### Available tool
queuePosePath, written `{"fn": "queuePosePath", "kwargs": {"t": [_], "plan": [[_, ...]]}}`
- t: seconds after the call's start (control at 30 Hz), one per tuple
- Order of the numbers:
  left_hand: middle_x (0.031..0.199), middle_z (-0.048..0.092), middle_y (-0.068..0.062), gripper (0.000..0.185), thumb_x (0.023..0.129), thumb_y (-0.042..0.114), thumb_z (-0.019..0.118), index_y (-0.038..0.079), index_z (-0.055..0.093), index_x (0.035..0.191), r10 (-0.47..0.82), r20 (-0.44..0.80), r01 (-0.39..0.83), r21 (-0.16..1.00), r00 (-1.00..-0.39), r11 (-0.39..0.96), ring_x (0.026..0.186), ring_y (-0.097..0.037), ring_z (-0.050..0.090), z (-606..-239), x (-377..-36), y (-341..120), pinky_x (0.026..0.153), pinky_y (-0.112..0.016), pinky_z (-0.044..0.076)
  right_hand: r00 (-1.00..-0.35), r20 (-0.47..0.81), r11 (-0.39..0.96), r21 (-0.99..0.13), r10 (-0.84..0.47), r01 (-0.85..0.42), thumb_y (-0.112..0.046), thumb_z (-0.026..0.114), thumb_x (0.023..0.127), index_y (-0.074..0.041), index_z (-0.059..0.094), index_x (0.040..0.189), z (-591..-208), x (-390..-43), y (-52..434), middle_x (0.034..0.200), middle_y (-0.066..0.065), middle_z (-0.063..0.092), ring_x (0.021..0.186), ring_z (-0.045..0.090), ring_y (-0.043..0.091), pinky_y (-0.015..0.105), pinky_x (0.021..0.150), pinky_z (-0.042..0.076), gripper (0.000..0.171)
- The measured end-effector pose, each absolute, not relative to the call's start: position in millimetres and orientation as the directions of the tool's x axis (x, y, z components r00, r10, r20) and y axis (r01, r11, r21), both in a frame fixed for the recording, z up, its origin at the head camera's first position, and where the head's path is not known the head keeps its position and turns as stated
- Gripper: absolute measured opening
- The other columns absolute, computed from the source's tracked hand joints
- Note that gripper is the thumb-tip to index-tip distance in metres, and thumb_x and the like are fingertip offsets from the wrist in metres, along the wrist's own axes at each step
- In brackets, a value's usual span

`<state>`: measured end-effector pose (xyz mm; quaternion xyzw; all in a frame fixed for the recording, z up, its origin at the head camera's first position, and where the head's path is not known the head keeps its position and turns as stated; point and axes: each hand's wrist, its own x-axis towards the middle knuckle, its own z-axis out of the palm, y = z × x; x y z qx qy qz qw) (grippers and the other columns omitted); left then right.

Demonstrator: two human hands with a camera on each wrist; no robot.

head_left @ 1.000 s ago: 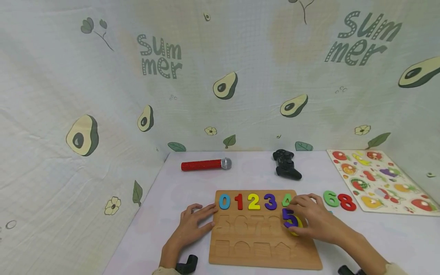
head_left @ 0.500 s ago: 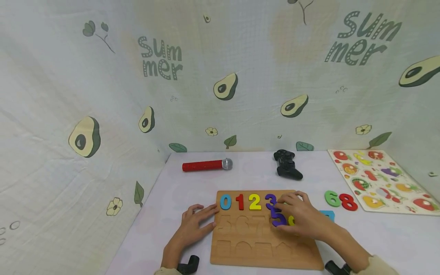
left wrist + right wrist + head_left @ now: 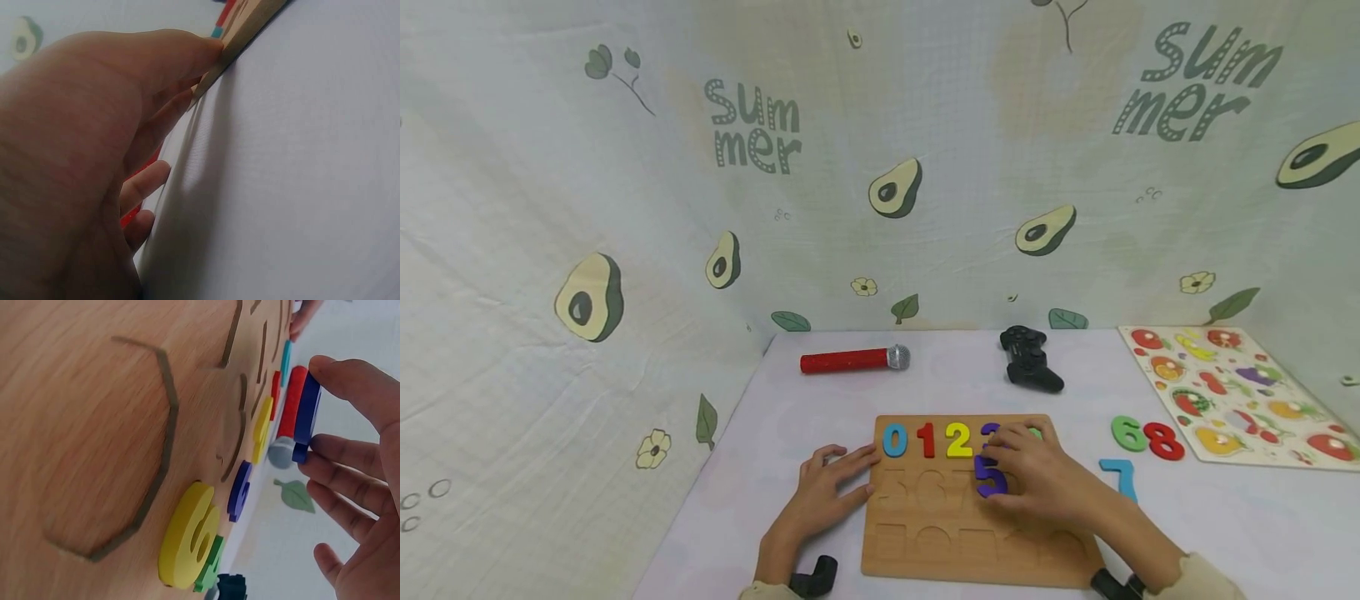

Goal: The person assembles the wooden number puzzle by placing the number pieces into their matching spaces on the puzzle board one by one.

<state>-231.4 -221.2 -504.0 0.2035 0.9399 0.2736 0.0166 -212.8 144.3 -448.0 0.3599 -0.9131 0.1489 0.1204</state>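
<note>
Over the wooden board (image 3: 970,546), right hand (image 3: 1037,479) fingers pinch the purple 5 (image 3: 990,481) between thumb and fingertips.

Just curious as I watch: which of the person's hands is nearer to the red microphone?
The left. The left hand rests at the wooden board's left edge, in front of the red microphone; the right hand, farther right, holds the purple 5.

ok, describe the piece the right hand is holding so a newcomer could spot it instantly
Start at the wooden number board at the front of the table. Above its middle row of cut-outs, the right hand pinches a purple 5. The purple 3 sits seated in the top row; this 5 is lifted off the board between thumb and fingers.
</note>
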Motion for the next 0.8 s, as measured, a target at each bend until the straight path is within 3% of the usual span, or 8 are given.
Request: {"fn": "queuePosePath", "kwargs": {"t": [0.23,0.47,0.8], "plan": [[0.151,0.047,0.013,0.046,0.097,0.045,0.062,0.033,0.059,0.141,0.401,0.092,0.388,0.52,-0.911,0.761,0.133,-0.028,0.032,-504,-232,-221,0.101,-0.06,0.022,-0.761,0.244,0.724,-0.237,-0.601,-0.648,-0.048,0.08,0.081,-0.015,0.071,0.12,-446,-212,134,0.121,-0.004,0.062,0.124,0.049,0.025,0.058,0.104,0.025,0.052],[0.151,0.048,0.012,0.046,0.097,0.044,0.063,0.033,0.058,0.142,0.403,0.106,0.397,0.518,-0.909,0.758,0.134,-0.028,0.032,-504,-232,-221,0.102,-0.059,0.022,-0.753,0.252,0.72,-0.224,-0.608,-0.657,-0.049,0.078,0.083,-0.015,0.072,0.118,-446,-212,123,0.115,-0.009,0.059,0.118,0.049,0.019,0.055,0.103,0.025,0.049],[0.151,0.048,0.012,0.047,0.097,0.044,0.063,0.033,0.058,0.142,0.402,0.091,0.389,0.517,-0.911,0.763,0.133,-0.028,0.032,-504,-232,-222,0.102,-0.06,0.022,-0.784,0.197,0.746,-0.244,-0.588,-0.62,-0.054,0.076,0.083,-0.02,0.071,0.121,-448,-212,106,0.12,-0.01,0.06,0.121,0.049,0.019,0.058,0.108,0.024,0.051]]}}
